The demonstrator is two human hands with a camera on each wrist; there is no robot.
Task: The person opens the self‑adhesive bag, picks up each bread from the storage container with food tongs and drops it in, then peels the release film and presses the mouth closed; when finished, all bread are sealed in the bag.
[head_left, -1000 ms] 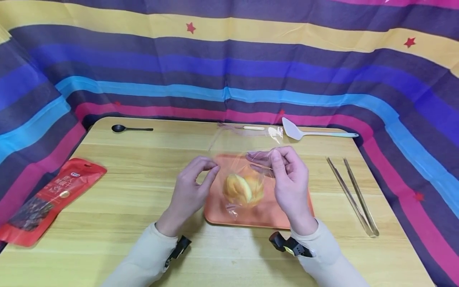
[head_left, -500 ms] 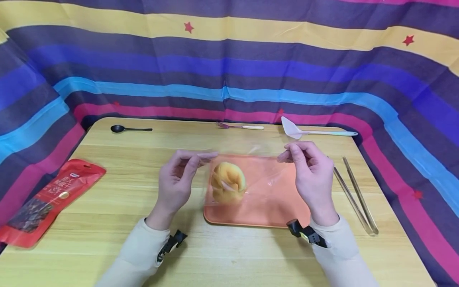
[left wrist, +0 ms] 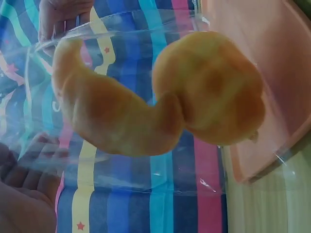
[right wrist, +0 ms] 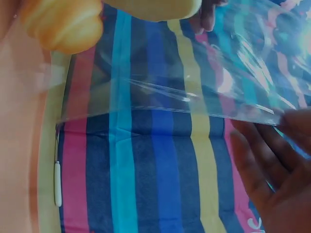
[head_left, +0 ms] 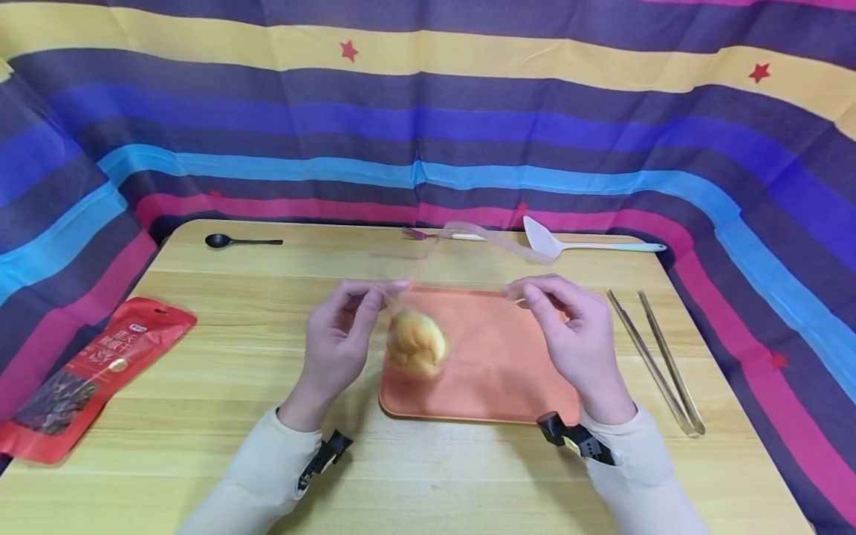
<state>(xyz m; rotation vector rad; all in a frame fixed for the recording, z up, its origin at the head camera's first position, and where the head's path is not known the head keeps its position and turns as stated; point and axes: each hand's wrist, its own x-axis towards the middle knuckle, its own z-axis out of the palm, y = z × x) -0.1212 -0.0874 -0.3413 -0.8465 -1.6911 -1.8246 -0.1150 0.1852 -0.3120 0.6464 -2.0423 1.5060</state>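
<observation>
Two hands hold a clear plastic bag [head_left: 461,297] stretched between them above an orange tray [head_left: 508,386]. The left hand [head_left: 337,342] pinches the bag's left edge between thumb and fingertips; the right hand [head_left: 568,334] pinches the right edge the same way, so the hands stand apart with the film taut between them. Inside the bag, at its left end close to the left hand, sits a golden bread roll [head_left: 416,342]; the left wrist view shows the roll [left wrist: 204,92] through the film with the tray's pink surface beside it. On the wooden table [head_left: 234,312] lie a red snack packet [head_left: 87,371] at the left edge, a black spoon [head_left: 241,241], a fork [head_left: 444,235] and a white spatula [head_left: 582,244] along the far side, and metal tongs [head_left: 658,360] to the right of the tray.
</observation>
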